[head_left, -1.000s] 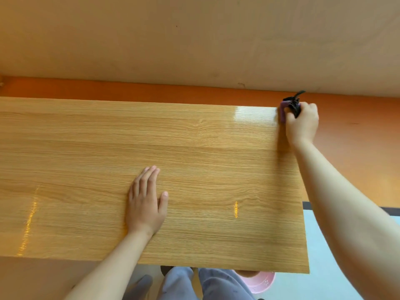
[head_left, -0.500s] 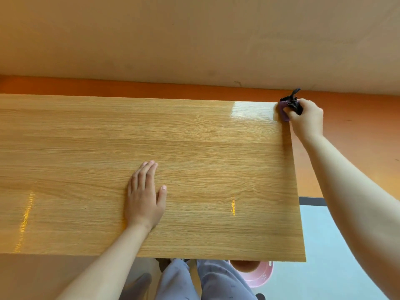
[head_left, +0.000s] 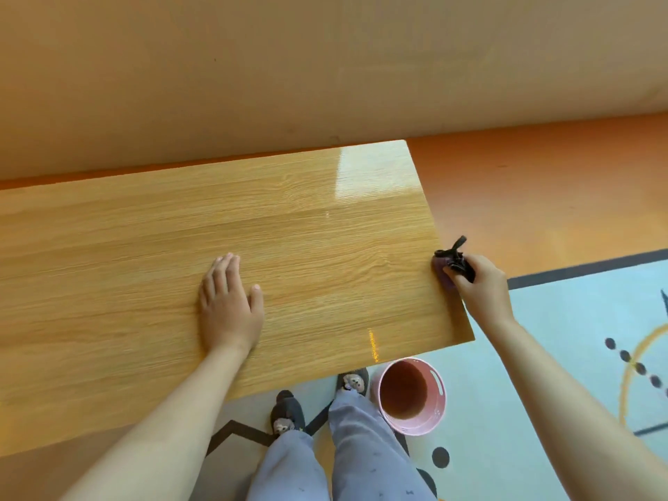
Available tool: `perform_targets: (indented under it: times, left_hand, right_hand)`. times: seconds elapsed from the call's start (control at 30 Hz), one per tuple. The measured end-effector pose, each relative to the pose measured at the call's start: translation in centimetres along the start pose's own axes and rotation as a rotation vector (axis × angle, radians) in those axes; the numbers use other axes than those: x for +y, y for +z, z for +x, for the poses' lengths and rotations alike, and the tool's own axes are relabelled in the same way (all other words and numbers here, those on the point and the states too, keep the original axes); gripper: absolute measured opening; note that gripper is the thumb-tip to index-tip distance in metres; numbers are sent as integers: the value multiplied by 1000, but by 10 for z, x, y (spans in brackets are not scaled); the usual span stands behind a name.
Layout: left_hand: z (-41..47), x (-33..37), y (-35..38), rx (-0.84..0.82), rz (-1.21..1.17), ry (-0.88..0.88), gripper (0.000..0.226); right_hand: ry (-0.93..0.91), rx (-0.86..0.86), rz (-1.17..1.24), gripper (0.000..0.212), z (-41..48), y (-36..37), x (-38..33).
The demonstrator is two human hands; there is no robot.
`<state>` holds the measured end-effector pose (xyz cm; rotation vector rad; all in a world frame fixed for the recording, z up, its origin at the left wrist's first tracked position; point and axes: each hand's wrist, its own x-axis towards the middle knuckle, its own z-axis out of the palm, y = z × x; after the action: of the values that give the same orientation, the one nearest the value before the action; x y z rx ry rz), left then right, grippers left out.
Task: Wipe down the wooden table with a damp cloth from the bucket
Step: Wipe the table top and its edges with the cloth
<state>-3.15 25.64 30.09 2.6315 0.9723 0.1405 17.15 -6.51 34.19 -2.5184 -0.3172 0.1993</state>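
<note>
left hand (head_left: 229, 305): flat on the wooden table (head_left: 325, 247), fingers straight and together, palm down. Holds nothing, looks like it's just bracing.

right hand (head_left: 480, 287): fingers curled round the cloth (head_left: 450, 263), a bunched purple wad with a dark strappy bit sticking out the top.

cloth: pressed against the table's right-hand short edge, roughly halfway along it. It's more on the side face than on top, as far as I can tell.

table: the long axis runs left to right in front of the person. There's a glossy patch near the far right corner, could be wet or just glare, can't tell.

bucket (head_left: 415, 426): pink, on the floor just beside the near right corner, next to the slippers (head_left: 352, 381). I can't make out any water inside.

key relation: the cloth sits at the far right end and the whole top stretches away to its left. The right hand is the only one near it, the left is well apart, mid-table.

my guess for next: either finish the edge going down toward the near corner, or sweep leftward along the grain.
</note>
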Motion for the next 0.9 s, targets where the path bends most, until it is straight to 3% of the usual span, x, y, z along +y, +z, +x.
perform_targets:
  times: [0.2,0.43,0.7,0.9]
  left_hand:
    - [-11,-5,-10,34,-117,30,50]
    - [-98,-62,-39,91,-161,-13,51]
    - [-147,-112,-56,129,-102,-159,54]
    - [-171,-123,-53,-1,-40,-182,61]
  right_hand:
    - [124,80,-43,7,-73,0,18]
    - [209,156,-32,18,-130,20,-11]
    - [25,-2,23,4,-168,86,-95]
    - [-244,-198,21,16,-171,147,-175]
